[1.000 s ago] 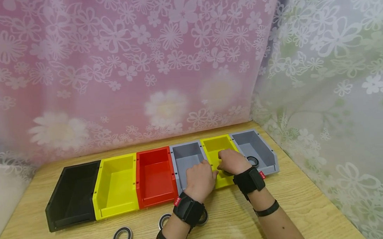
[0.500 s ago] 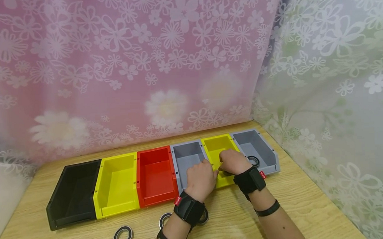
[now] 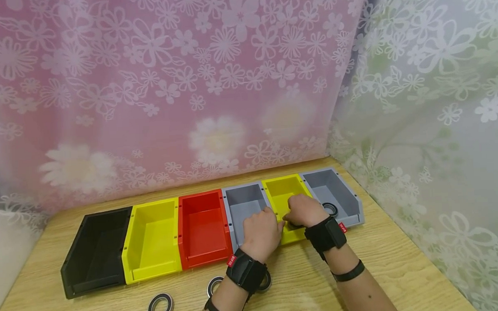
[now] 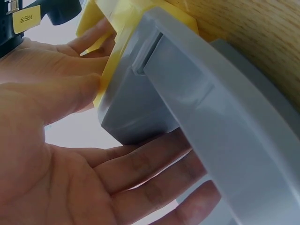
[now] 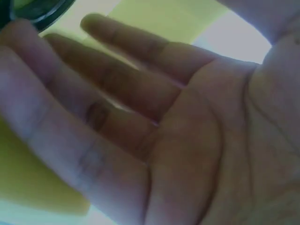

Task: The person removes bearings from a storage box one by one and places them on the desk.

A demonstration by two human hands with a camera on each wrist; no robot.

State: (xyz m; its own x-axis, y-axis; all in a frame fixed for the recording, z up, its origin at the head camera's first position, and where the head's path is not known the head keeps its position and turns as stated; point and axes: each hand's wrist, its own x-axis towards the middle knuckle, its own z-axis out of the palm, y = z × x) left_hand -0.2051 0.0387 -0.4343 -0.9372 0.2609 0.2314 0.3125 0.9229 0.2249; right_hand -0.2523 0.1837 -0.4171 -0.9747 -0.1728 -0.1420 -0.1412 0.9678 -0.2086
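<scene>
My left hand point(image 3: 261, 233) grips the side wall between a grey bin point(image 3: 245, 202) and the yellow bin point(image 3: 284, 187) to its right. In the left wrist view its thumb presses the yellow edge, and its fingers point(image 4: 145, 168) curl against the grey bin's wall point(image 4: 225, 122). Inside the front of that yellow bin, my right hand point(image 3: 305, 210) reaches down with bent fingers. It holds a dark ball bearing point(image 3: 292, 226), mostly hidden beneath the hand. From the right wrist, the bearing's curved edge point(image 5: 51, 14) shows at the fingertips; the thumb is out of sight.
A bearing point(image 3: 329, 210) lies in the far-right grey bin point(image 3: 336, 189). Leftward along the row are red point(image 3: 204, 225), yellow point(image 3: 153, 236) and black point(image 3: 96, 247) bins. Several bearings, one point(image 3: 160, 308) in plain view, lie on the wooden table point(image 3: 319, 285) in front.
Both hands stay in nearly the same place. The right hand shifts very slightly to the right within the yellow bin.
</scene>
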